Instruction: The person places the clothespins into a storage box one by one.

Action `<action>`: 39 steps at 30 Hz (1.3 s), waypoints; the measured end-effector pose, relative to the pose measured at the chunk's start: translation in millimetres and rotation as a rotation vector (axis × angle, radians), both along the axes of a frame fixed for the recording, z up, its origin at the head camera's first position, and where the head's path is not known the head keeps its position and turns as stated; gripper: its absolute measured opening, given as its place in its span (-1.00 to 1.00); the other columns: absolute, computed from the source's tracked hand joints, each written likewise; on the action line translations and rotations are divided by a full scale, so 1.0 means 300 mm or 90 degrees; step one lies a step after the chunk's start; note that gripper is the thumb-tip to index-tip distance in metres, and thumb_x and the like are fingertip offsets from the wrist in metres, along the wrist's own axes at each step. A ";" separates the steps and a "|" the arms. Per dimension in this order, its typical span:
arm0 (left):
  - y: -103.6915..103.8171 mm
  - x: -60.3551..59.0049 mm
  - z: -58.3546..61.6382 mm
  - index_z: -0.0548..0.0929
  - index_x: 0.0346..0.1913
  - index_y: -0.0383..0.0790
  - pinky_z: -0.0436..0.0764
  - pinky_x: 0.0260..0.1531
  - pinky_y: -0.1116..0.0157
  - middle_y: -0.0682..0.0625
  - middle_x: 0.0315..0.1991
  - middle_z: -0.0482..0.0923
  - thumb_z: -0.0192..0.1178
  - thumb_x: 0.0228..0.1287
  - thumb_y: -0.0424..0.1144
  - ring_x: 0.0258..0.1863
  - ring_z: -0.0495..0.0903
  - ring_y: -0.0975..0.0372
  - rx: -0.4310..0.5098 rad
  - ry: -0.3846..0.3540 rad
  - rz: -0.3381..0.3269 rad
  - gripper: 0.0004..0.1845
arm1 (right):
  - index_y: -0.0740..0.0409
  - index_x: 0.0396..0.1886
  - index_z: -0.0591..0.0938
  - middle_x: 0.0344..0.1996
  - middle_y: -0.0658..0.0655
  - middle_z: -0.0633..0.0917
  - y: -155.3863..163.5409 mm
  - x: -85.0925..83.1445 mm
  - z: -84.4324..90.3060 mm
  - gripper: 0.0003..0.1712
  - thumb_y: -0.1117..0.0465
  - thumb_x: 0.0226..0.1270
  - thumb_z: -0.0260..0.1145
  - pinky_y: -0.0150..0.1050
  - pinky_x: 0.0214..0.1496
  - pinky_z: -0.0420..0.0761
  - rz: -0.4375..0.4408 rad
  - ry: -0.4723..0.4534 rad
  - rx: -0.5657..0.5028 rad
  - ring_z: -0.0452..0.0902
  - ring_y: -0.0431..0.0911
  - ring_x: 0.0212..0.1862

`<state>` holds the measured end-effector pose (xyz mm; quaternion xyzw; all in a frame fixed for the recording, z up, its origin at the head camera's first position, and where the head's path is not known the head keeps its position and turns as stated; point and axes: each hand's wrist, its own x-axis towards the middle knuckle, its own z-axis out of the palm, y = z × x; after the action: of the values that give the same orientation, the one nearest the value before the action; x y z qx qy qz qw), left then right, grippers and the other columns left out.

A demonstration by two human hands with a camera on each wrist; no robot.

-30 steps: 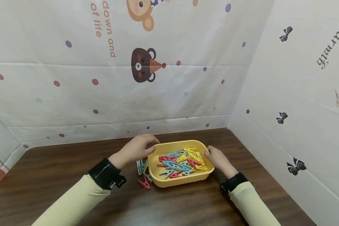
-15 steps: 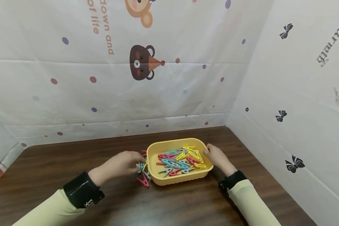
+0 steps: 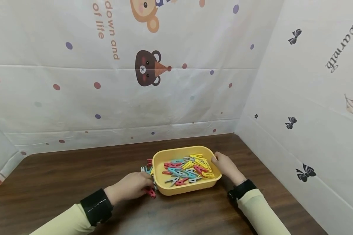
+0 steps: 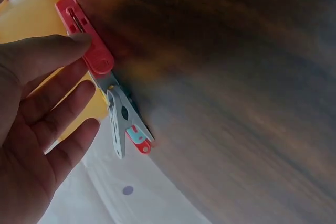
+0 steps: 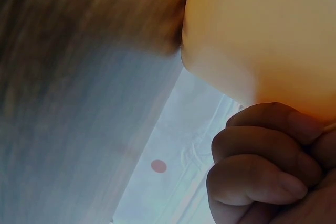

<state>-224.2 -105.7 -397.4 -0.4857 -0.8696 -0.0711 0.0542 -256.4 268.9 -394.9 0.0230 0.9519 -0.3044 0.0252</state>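
Note:
My left hand [image 3: 132, 186] is low beside the left end of a yellow plastic basket [image 3: 185, 190], pinching a red clothespin [image 4: 97, 51] between thumb and forefinger. In the left wrist view the other fingers are spread. A grey clothespin [image 4: 116, 111] lies right by the red one's lower end, with a red and light blue one [image 4: 137, 136] partly hidden behind it. My right hand [image 3: 227, 167] grips the basket's right end, thumb at the rim; the right wrist view shows its fingers [image 5: 262, 153] curled against the wall. Red, blue, yellow and grey clothespins [image 3: 179, 173] lie inside the basket.
Several more clothespins [image 3: 148, 169] lie loose on the dark wooden table [image 3: 85, 169], along the basket's left side, partly covered by the left hand. Printed white sheeting [image 3: 176, 98] stands behind the table and to the right.
My left hand has come down from the basket's left rim, past the loose clothespins, to the nearest red one, which it now pinches. The right hand keeps its hold on the basket.

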 end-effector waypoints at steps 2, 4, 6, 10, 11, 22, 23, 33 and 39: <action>0.008 0.000 -0.002 0.79 -0.27 -0.07 0.62 -0.30 0.42 0.14 -0.35 0.64 0.50 0.11 -0.34 -0.31 0.58 0.37 -0.004 0.014 -0.002 -0.85 | 0.26 -0.24 0.45 -0.52 0.10 0.41 0.000 0.001 0.001 -0.75 0.16 0.59 0.02 -0.31 -0.46 0.38 0.001 0.005 0.000 0.40 -0.09 -0.49; 0.015 0.001 -0.004 0.77 -0.31 -0.06 0.59 -0.32 0.43 0.15 -0.38 0.60 0.52 0.10 -0.32 -0.34 0.55 0.38 -0.007 0.025 -0.004 -0.86 | 0.26 -0.27 0.44 -0.53 0.09 0.40 0.001 0.002 0.001 -0.75 0.17 0.58 0.02 -0.31 -0.47 0.36 0.005 0.010 0.002 0.38 -0.09 -0.50; 0.020 0.002 -0.009 0.74 -0.33 -0.04 0.57 -0.34 0.44 0.16 -0.39 0.57 0.52 0.09 -0.30 -0.35 0.54 0.38 -0.009 0.037 -0.002 -0.85 | 0.24 -0.30 0.43 -0.54 0.08 0.38 0.002 0.003 0.002 -0.75 0.17 0.58 0.01 -0.31 -0.47 0.34 0.008 0.014 0.003 0.37 -0.10 -0.51; 0.018 0.010 -0.011 0.67 -0.36 0.00 0.54 -0.33 0.41 0.18 -0.39 0.54 0.53 0.07 -0.30 -0.35 0.52 0.38 0.003 0.059 -0.002 -0.80 | 0.23 -0.31 0.42 -0.55 0.07 0.37 0.002 0.001 0.004 -0.75 0.17 0.57 0.01 -0.31 -0.48 0.33 0.012 0.016 0.005 0.36 -0.11 -0.52; 0.015 0.012 -0.008 0.66 -0.37 0.01 0.54 -0.33 0.41 0.18 -0.40 0.54 0.53 0.07 -0.30 -0.35 0.51 0.38 0.007 0.057 -0.002 -0.79 | 0.23 -0.31 0.42 -0.55 0.07 0.37 0.001 0.001 0.004 -0.75 0.17 0.57 0.01 -0.31 -0.48 0.33 0.011 0.016 0.003 0.36 -0.11 -0.52; -0.011 -0.032 0.161 0.66 -0.33 -0.05 0.55 -0.37 0.40 0.13 -0.38 0.58 0.45 0.08 -0.31 -0.36 0.53 0.35 0.058 0.004 0.093 -0.84 | 0.24 -0.27 0.45 -0.53 0.09 0.40 0.006 -0.006 -0.002 -0.77 0.17 0.57 0.03 -0.31 -0.47 0.36 0.002 0.009 0.006 0.39 -0.09 -0.50; -0.007 -0.037 0.178 0.66 -0.32 -0.06 0.57 -0.35 0.39 0.13 -0.37 0.58 0.45 0.10 -0.31 -0.34 0.55 0.34 0.060 0.001 0.100 -0.84 | 0.24 -0.28 0.45 -0.53 0.09 0.40 0.007 -0.006 -0.003 -0.77 0.17 0.56 0.03 -0.31 -0.48 0.36 0.003 0.010 0.007 0.39 -0.09 -0.50; 0.168 -0.108 0.231 0.71 -0.13 -0.10 0.69 -0.11 0.22 0.06 -0.19 0.70 0.41 0.29 -0.19 -0.15 0.69 0.22 0.053 -0.058 0.134 -0.85 | 0.26 -0.23 0.46 -0.53 0.10 0.41 0.005 -0.004 0.000 -0.76 0.17 0.59 0.02 -0.31 -0.47 0.37 0.003 0.009 0.003 0.40 -0.09 -0.50; 0.274 -0.193 0.165 0.74 -0.13 -0.12 0.66 -0.04 0.15 0.02 -0.18 0.73 0.40 0.30 -0.19 -0.17 0.64 0.19 0.055 -0.122 0.186 -0.85 | 0.26 -0.23 0.46 -0.53 0.10 0.40 -0.002 0.002 0.003 -0.77 0.18 0.58 0.02 -0.31 -0.47 0.37 -0.001 0.001 -0.002 0.39 -0.09 -0.50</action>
<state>-282.0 -23.5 -348.1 -0.3425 -0.9282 -0.1456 0.0018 -255.6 268.5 -394.0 0.0236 0.9514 -0.3062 0.0245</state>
